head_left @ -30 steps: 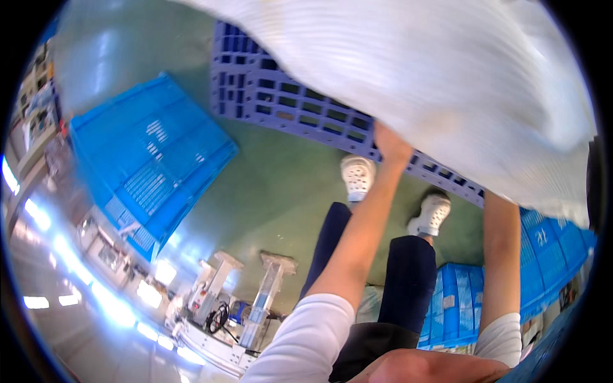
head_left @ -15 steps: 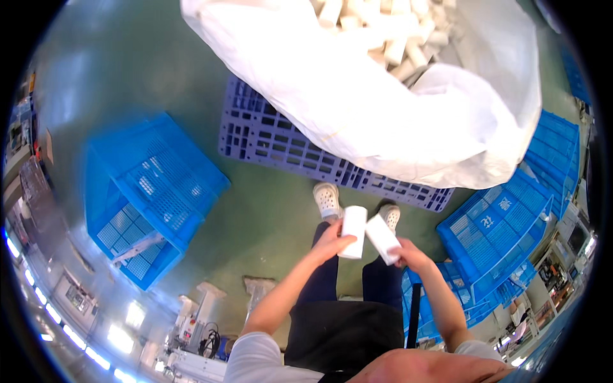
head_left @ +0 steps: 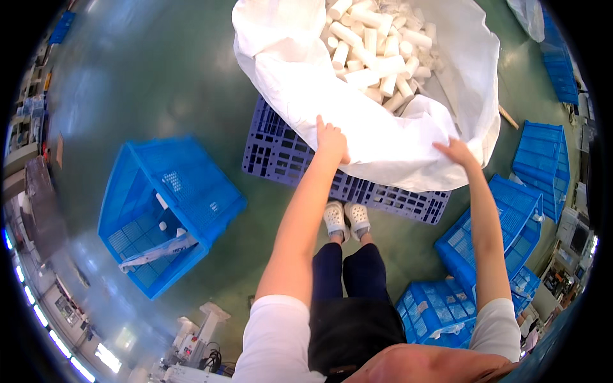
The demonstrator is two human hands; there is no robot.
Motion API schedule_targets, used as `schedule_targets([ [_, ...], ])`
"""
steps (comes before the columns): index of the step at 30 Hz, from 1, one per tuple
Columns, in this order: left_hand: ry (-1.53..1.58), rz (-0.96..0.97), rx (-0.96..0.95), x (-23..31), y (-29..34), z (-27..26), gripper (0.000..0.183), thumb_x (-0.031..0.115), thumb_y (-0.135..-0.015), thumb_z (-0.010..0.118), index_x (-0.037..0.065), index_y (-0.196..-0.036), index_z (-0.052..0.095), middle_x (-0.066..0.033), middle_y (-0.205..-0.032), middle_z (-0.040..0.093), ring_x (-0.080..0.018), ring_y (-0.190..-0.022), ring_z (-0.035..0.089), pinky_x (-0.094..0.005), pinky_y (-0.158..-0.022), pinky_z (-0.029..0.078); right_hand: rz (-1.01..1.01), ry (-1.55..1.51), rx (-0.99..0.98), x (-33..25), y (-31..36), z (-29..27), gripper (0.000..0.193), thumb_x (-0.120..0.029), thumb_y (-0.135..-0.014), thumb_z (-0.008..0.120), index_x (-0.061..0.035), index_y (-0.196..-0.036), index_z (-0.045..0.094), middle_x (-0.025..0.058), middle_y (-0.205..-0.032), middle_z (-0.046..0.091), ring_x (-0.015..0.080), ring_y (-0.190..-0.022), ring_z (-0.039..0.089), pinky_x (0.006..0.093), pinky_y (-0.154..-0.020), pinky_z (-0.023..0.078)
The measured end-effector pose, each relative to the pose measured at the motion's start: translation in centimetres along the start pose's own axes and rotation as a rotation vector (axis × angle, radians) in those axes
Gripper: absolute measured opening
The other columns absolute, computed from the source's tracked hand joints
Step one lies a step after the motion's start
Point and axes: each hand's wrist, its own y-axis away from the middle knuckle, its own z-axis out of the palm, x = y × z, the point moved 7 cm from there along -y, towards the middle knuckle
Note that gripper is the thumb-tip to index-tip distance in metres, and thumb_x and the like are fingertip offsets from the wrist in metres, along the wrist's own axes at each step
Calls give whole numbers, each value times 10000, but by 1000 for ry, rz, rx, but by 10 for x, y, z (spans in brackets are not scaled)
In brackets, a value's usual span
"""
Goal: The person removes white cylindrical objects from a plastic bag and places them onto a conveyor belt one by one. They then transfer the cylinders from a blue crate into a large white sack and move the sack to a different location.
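Note:
A large white sack (head_left: 364, 137) stands ahead of me, its mouth gaping over a heap of short white cylinders (head_left: 377, 48). My left hand (head_left: 332, 142) grips the near wall of the sack, with one finger pointing up along the cloth. Farther right, my right hand (head_left: 456, 152) has hold of the same wall near a bunched fold. Both arms are stretched forward, and neither hand has a cylinder in it. Some fingertips are lost against the bright cloth.
The sack rests on a purple slotted pallet (head_left: 274, 150). To my left a blue crate (head_left: 185, 191) lies with small white pieces and a plastic bag (head_left: 159, 250) inside. More blue crates (head_left: 488, 223) stand at my right. My white shoes (head_left: 347, 219) are beside the pallet.
Both hands have let go of the white cylinders and reached forward onto the sack. White pieces now show in the left crate. My feet have come together.

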Motion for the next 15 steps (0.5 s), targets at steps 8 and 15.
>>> schedule_targets([
  [8, 64, 115, 396, 32, 99, 158, 212, 151, -709, 564, 42, -873, 644, -130, -889, 614, -258, -984, 540, -421, -967, 327, -91, 340, 33, 33, 83, 224, 354, -286, -825, 430, -24, -728, 647, 226, -796, 629, 368, -749, 620, 492, -700, 478],
  [15, 1000, -318, 413, 31, 211, 272, 295, 222, -705, 609, 37, -935, 601, -156, -935, 596, -323, -960, 552, -439, -825, 433, -51, 255, 194, -30, 109, 101, 399, -326, -801, 482, -4, -997, 615, 217, -1040, 601, 373, -1003, 544, 432, -864, 430],
])
